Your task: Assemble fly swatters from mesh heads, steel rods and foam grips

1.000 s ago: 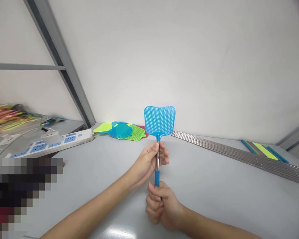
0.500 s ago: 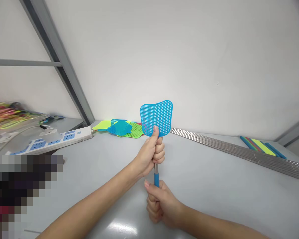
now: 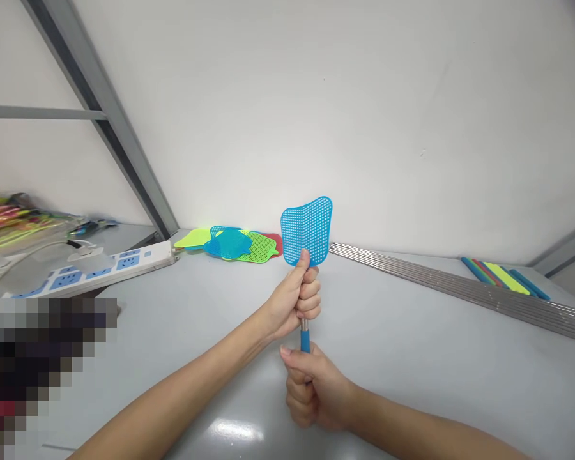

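"Blue fly swatter (image 3: 306, 231), that's what both hands are on. How are the fingers set?"

"The left hand (image 3: 294, 297) is closed, its fingers (image 3: 309, 298) wrapped round the metal shaft (image 3: 305, 324) just under the mesh, with the thumb pointing up against the mesh's lower edge. The right hand (image 3: 316, 391) is below it, curled into a fist round the blue handle (image 3: 305, 341)."

"Are the two hands touching?"

"No, they're apart. A short piece of shaft and the top of the handle show between them. The swatter stands head up, in front of the person, over the grey desk (image 3: 388, 338)."

"And what's behind it?"

"To the left, by the wall (image 3: 364, 128), loose swatter heads overlap: yellow, blue, green and red. The blue head (image 3: 229, 243) lies partly over the yellow head (image 3: 194, 238) and the green head (image 3: 263, 248); the red head (image 3: 276, 243) peeks out behind the green one. To the right, a row of thin metal rods (image 3: 436, 280) runs slantwise across the desk, with coloured tubes (image 3: 505, 280) lying just behind."

"Farther left?"

"A white power strip (image 3: 146, 257) with blue sockets and plugs in it, then a bundle of colourful things in clear plastic (image 3: 14, 223). The lower left corner is pixelated, so I can't tell what's there."
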A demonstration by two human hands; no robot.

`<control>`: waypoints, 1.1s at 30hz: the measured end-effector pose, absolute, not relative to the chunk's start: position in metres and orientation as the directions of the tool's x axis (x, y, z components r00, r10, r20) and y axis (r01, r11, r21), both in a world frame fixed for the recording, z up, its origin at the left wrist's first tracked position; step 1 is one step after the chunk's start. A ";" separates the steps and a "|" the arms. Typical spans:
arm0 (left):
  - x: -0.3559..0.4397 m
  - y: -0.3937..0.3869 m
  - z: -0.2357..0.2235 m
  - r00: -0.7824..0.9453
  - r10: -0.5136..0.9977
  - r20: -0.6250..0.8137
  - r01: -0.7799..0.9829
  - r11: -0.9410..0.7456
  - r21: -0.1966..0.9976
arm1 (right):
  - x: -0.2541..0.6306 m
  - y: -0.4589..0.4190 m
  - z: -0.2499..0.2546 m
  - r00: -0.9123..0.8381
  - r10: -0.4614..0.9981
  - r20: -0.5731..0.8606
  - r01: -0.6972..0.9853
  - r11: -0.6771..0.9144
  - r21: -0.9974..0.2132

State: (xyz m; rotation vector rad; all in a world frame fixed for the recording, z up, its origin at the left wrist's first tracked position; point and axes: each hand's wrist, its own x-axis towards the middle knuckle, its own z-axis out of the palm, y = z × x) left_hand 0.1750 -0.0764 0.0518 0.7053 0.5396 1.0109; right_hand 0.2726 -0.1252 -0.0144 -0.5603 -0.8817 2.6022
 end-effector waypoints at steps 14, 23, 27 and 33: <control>0.177 -0.087 0.050 0.430 0.899 -0.086 -0.582 0.349 0.734 | 0.274 -0.124 -0.018 -0.882 0.416 -0.220 -0.182 -0.733 -0.656; 0.173 -0.093 0.049 0.380 0.918 -0.111 -0.592 0.334 0.734 | 0.275 -0.124 -0.019 -0.880 0.399 -0.258 -0.142 -0.739 -0.658; 0.176 -0.096 0.051 0.385 0.917 -0.107 -0.583 0.331 0.742 | 0.275 -0.124 -0.022 -0.879 0.415 -0.234 -0.164 -0.724 -0.670; 0.176 -0.104 0.053 0.313 0.947 -0.074 -0.625 0.265 0.734 | 0.276 -0.125 -0.024 -0.893 0.417 -0.168 -0.186 -0.683 -0.706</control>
